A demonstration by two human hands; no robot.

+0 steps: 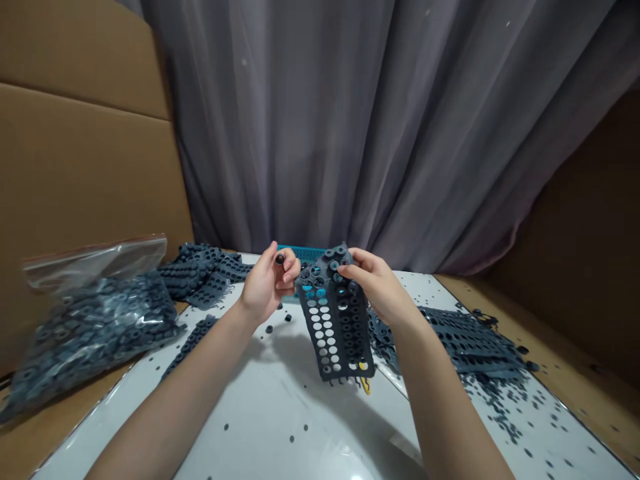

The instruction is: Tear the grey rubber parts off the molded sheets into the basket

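My left hand (270,283) pinches a small dark rubber grommet (280,259) between thumb and fingers, close to the top of a dark grey moulded rubber sheet (345,333). My right hand (375,285) grips that sheet by its upper edge and holds it up above the table. Many of the sheet's round holes are empty and show pale light, while other cells still carry dark grommets. Two loose grommets (275,325) lie on the table below my left wrist.
A clear plastic bag of dark rubber sheets (95,333) lies at the left, with a heap of sheets (203,275) behind it. More sheets (465,340) and scattered grommets (500,407) lie on the white table (300,427) at the right. A blue object (300,253) stands behind my hands. Cardboard and a grey curtain surround the table.
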